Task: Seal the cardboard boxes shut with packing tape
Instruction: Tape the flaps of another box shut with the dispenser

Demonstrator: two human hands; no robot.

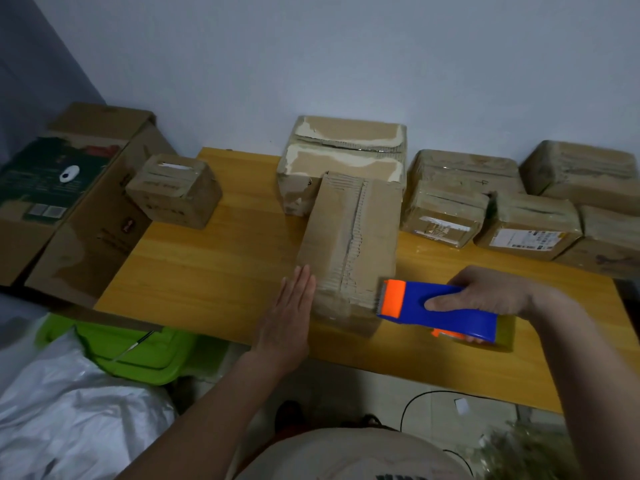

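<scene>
A long cardboard box (pixel 349 237) lies lengthwise in the middle of the wooden table (pixel 214 265), its top seam covered with tape. My left hand (pixel 289 313) is flat, fingers straight, against the box's near left side. My right hand (pixel 491 292) grips a blue and orange tape dispenser (pixel 436 308), whose orange toothed end touches the box's near right corner.
A larger torn box (pixel 346 147) stands behind the long one. Several taped boxes (pixel 519 209) crowd the right of the table, a small box (pixel 175 190) sits at the left. A big open carton (pixel 69 195) and a green bin (pixel 138 351) stand left of the table.
</scene>
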